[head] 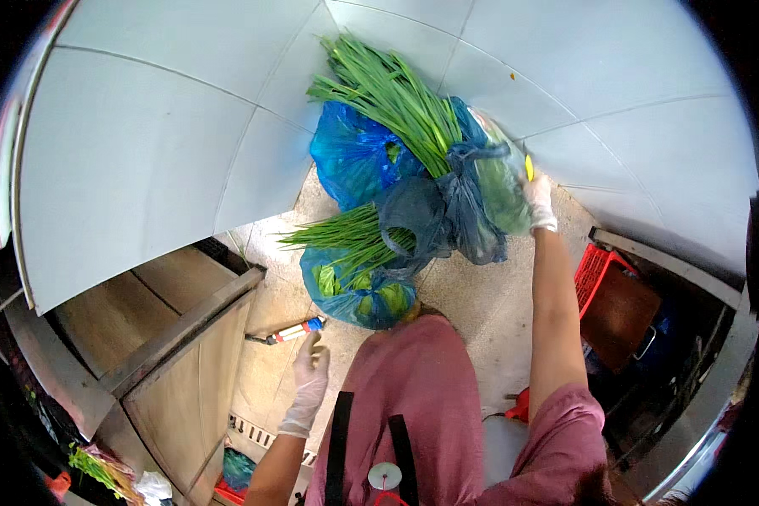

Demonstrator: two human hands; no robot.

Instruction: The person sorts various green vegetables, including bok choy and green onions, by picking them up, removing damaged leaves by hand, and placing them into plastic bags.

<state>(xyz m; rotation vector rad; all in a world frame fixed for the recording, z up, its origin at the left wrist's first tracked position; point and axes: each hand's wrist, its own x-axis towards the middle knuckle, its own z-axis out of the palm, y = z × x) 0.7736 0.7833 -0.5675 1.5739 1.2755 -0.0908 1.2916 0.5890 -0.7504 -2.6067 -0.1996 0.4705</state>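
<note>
My right hand (537,197), in a thin clear glove, is closed around a small yellow-handled tool (529,168); its blurred far end cannot be made out. That hand is at the right side of a clear plastic bag of green vegetables (503,183). My left hand (311,372), gloved too, hangs empty with loosely bent fingers. Long green leaf stalks (395,95) stick out of a dark plastic bag (471,215). Thinner green stalks (345,233) poke from another dark bag (411,212). A blue bag (357,152) and a blue-green bag of leafy vegetables (360,300) lie beside them.
White tiled walls (145,139) meet behind the bags on the tiled floor (278,367). At left stands a wooden cabinet (183,379). A red plastic basket (593,278) is under the right counter. A tube-like item with a blue end (297,330) is near my left hand.
</note>
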